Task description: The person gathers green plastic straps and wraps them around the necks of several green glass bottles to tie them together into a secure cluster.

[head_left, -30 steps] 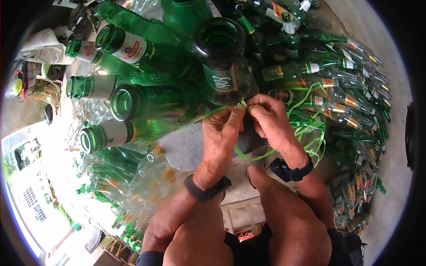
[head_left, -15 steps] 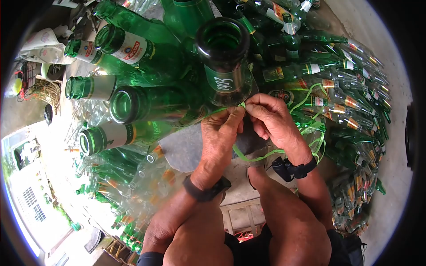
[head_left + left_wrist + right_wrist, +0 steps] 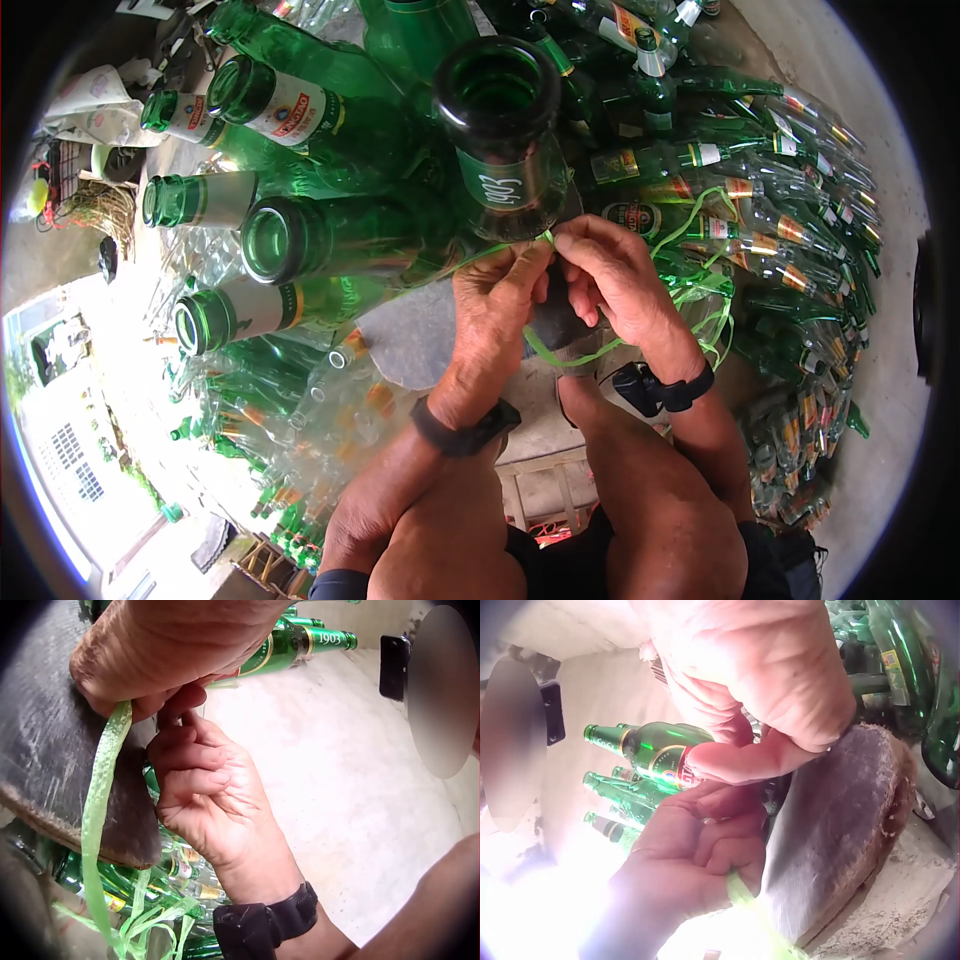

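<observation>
Where left hand (image 3: 493,300) and right hand (image 3: 622,272) pinch, green strap (image 3: 96,802) partly hidden

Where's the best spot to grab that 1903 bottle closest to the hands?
Probably by the neck of the 1903 bottle, from above and the person's right: it points upward and is slim, while other bottles crowd its left. The green strap runs lower, so a high grip should clear it.

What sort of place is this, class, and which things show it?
Probably a bottle-recycling spot: glass bottles lie piled along a wall, and a cluster of green bottles stands close together, with green ribbon alongside.
</observation>
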Tool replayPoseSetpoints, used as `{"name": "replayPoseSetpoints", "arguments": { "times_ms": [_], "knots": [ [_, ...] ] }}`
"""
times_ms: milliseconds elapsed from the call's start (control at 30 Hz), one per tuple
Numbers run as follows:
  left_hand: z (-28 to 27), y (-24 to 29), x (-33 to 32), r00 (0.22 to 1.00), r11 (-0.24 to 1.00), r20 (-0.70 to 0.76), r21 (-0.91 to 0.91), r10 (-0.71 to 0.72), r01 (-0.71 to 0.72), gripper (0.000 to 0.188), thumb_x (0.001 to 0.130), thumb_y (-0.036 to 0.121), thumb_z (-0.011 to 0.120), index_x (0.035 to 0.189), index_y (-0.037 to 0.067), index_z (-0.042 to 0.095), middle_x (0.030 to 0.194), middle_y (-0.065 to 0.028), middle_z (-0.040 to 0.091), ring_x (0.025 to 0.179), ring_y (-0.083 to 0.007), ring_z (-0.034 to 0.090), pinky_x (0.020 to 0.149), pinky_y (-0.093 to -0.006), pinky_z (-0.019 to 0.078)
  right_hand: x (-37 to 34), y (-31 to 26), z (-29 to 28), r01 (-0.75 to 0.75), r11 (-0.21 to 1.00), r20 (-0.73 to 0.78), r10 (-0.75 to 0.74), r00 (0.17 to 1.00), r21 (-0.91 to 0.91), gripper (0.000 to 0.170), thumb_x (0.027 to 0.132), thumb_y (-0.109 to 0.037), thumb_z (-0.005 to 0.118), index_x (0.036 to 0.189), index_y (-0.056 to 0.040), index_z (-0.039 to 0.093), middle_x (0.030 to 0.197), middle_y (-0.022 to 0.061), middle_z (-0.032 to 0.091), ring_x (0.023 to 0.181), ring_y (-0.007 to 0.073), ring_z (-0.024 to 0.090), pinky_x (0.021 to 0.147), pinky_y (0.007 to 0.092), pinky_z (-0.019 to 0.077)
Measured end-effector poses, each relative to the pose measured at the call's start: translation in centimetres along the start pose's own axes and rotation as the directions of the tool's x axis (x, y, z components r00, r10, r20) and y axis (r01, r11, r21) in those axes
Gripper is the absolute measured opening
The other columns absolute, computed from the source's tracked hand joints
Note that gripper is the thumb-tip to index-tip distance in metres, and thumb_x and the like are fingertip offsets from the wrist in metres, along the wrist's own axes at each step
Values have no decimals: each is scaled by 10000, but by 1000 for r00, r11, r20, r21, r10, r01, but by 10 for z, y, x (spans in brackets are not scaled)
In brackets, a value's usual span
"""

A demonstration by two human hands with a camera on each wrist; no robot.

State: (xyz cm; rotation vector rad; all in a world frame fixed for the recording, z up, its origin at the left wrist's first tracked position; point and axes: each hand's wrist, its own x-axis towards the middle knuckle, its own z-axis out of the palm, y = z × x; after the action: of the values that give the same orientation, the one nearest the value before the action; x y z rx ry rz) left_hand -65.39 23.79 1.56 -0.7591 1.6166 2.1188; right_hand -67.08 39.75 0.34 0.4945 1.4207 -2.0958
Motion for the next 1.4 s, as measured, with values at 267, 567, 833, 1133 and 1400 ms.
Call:
{"name": "replayPoseSetpoints", "arguments": {
  "times_ms": [267, 567, 833, 1133, 1400],
  "knots": [
    [-4, 1, 1, 999, 999, 42, -33, -3, 5, 259, 981, 230, 697, 754, 107, 691, 639, 58, 552, 537, -17, 385, 478, -211, 273, 5, 6, -5, 37, 998, 69, -34, 997, -53, 192, 1008, -216, 664, 963, -29, 671, 711, -2, 576, 494, 68, 540, 404, 213, 391],
    [-6, -1, -1, 997, 992, 32, -105, -67, 70, 214, 988, 260, 703, 851, 96, 684, 647, 78, 502, 515, -7, 338, 450, -214, 228, 12, 3, 5, 144, 978, -77, -157, 985, -149, 205, 1012, -219, 628, 922, -35, 646, 624, 0, 564, 467, 70, 509, 413, 226, 381],
    [-19, -3, -3, 994, 958, 81, -271, -72, 91, 183, 1000, 191, 670, 830, 132, 636, 626, 105, 403, 498, -14, 265, 452, -228, 190, 26, 1, 14, 277, 892, -96, -330, 939, -357, 201, 1040, -200, 603, 924, -36, 619, 609, -13, 530, 462, 65, 532, 393, 229, 380],
    [-23, -3, -5, 992, 956, 87, -271, -91, 111, 168, 1011, 176, 648, 848, 139, 633, 628, 110, 373, 509, -15, 261, 462, -223, 192, 30, 2, 14, 315, 869, -101, -378, 920, -382, 133, 1006, -120, 558, 948, -17, 620, 637, 32, 556, 492, 96, 554, 435, 270, 421],
    [-22, -4, -6, 991, 957, 94, -268, -92, 114, 165, 1017, 192, 647, 865, 133, 623, 660, 73, 438, 531, -29, 317, 474, -219, 225, 21, -11, 15, 253, 916, -77, -290, 954, -311, 214, 1032, -211, 628, 950, -14, 630, 634, 2, 541, 490, 84, 570, 409, 236, 414]
  ]
}}
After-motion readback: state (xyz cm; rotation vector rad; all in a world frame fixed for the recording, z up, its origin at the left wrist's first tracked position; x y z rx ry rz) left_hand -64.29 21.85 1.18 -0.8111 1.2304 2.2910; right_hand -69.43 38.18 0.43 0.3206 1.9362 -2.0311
